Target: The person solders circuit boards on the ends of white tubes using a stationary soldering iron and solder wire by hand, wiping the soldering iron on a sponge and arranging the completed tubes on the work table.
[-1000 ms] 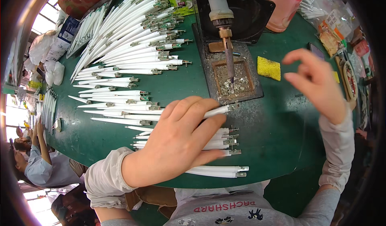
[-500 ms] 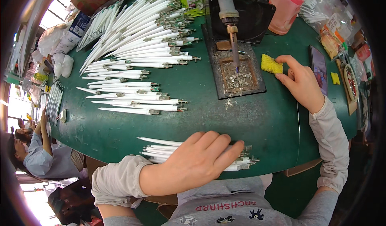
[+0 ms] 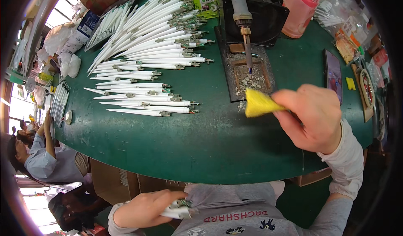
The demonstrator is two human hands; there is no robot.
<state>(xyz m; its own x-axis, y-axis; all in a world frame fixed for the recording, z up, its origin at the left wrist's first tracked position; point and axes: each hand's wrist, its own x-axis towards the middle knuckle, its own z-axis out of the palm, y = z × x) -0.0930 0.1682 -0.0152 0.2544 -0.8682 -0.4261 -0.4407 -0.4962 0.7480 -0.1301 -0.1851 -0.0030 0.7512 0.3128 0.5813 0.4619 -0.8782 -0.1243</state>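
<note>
My left hand (image 3: 145, 208) is closed around a small bundle of white rods (image 3: 177, 212), held low beside my body below the table edge. Metal and green circuit-board ends stick out of the fist; the rest of the bundle is hidden. My right hand (image 3: 312, 118) pinches a yellow sponge (image 3: 261, 104) between thumb and fingers, above the table just in front of the soldering tray. A soldering iron (image 3: 247, 42) points straight down, its tip over the tray (image 3: 238, 74) of solder crumbs. Many similar white rods (image 3: 147, 34) lie fanned out at left.
A phone (image 3: 333, 74) lies at right, with a small yellow sponge piece (image 3: 350, 83) beyond it. Behind the iron stand a black fan (image 3: 268, 17) and a pink jar (image 3: 299, 9). Another person (image 3: 54, 164) works at far left. Cardboard boxes (image 3: 111, 179) sit below the table edge.
My left hand has lifted the rod bundle off the table's front edge and drawn it down toward my body. My right hand has carried the sponge left and nearer, in front of the tray.
</note>
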